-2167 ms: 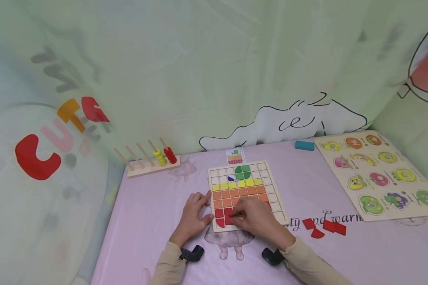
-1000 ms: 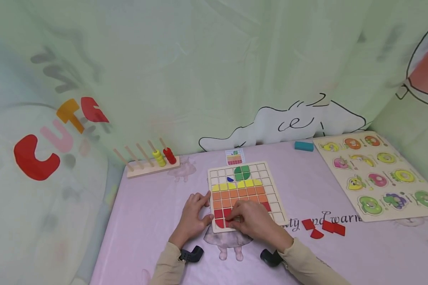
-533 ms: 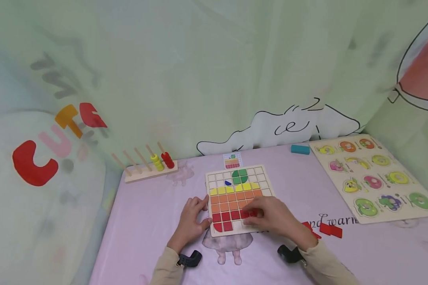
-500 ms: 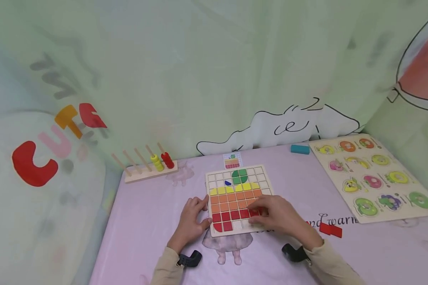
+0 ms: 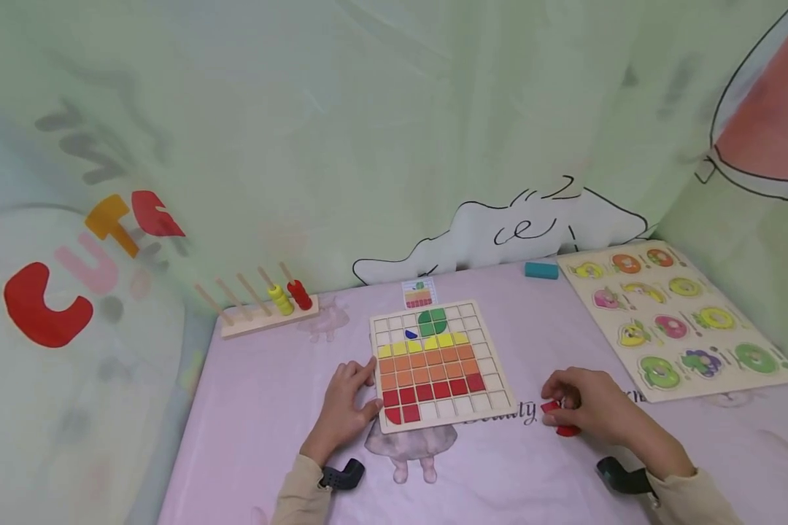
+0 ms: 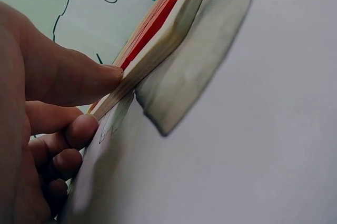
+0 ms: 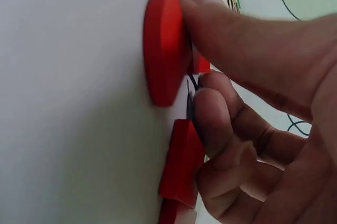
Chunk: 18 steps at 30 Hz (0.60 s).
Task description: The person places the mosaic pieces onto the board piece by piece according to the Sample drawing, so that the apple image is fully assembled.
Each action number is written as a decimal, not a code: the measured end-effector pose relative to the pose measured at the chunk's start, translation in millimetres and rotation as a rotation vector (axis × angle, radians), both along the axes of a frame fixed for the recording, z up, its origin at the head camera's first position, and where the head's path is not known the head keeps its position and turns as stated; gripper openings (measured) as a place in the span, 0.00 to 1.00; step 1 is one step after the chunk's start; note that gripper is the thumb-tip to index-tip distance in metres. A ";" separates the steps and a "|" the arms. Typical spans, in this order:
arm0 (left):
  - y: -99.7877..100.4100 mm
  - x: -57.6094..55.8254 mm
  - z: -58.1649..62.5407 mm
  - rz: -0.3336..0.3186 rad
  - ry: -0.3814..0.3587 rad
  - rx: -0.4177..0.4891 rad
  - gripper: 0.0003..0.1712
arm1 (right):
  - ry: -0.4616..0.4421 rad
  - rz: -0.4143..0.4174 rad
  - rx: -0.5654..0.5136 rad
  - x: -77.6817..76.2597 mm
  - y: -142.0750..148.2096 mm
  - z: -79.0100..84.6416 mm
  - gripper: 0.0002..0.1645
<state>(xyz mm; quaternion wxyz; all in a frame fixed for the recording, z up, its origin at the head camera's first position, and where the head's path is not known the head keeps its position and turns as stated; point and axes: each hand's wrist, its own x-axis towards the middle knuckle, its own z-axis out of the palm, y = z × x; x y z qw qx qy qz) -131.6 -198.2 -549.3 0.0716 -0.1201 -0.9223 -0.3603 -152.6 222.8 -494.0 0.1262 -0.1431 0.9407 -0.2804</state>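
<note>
A wooden grid board (image 5: 492,357) carries green, blue, yellow, orange and red tiles. Its lowest filled row has a red rounded corner tile and a red square (image 5: 411,413) at the left. My left hand (image 5: 344,408) rests at the board's left side, thumb and index finger touching its edge, seen closely in the left wrist view. Off the board to the right, my right hand (image 5: 591,408) has thumb and fingers bent about a red square tile (image 5: 550,407); whether they pinch it is unclear. A red quarter-circle tile (image 7: 166,48) lies beside the thumb, with more red tiles (image 7: 182,161) below the fingers.
A small pattern card (image 5: 419,293) lies behind the board. At the back left stands a peg stand (image 5: 269,321) with yellow and red beads. A fruit puzzle board (image 5: 679,328) lies at the right, near a teal block (image 5: 541,270). Fabric walls close the back.
My right hand has left the board's red rows and moved right to the loose red tiles. The red square in the lowest row stays there. My left hand keeps its place on the board's edge.
</note>
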 end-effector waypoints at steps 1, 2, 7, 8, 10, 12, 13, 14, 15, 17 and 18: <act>-0.5 -0.1 -0.1 0.001 -0.001 -0.001 0.42 | -0.002 0.000 0.002 0.4 -1.0 -1.1 0.19; -1.0 0.0 -0.1 0.002 -0.003 -0.003 0.42 | -0.002 -0.001 0.004 0.7 -2.1 -1.7 0.18; -2.5 -1.3 -0.7 -0.002 0.003 -0.008 0.41 | -0.007 -0.012 0.024 -0.2 -6.8 -2.3 0.17; -2.7 -1.6 -0.7 -0.003 0.008 -0.008 0.41 | -0.005 -0.015 0.025 -0.7 -7.5 -2.8 0.17; -3.0 -2.2 -0.6 -0.006 0.019 -0.006 0.41 | 0.003 -0.024 0.029 -1.0 -9.3 -4.2 0.16; -3.1 -2.4 -0.2 -0.008 0.030 -0.003 0.41 | 0.015 -0.033 0.027 -0.9 -11.5 -5.9 0.16; -3.1 -2.4 0.1 -0.009 0.033 0.002 0.41 | 0.020 -0.041 0.026 -0.6 -13.0 -6.9 0.15; -3.0 -2.4 0.2 -0.010 0.036 0.004 0.41 | 0.032 -0.049 0.023 -0.1 -14.6 -7.8 0.15; -2.8 -2.3 0.5 -0.011 0.036 0.007 0.41 | 0.046 -0.058 0.018 0.6 -16.3 -8.6 0.16; -2.3 -1.9 1.1 -0.012 0.034 0.008 0.41 | 0.087 -0.076 -0.017 0.7 -19.8 -9.8 0.15; -2.1 -1.7 1.3 -0.011 0.032 0.008 0.41 | 0.117 -0.088 -0.041 0.5 -21.7 -10.6 0.14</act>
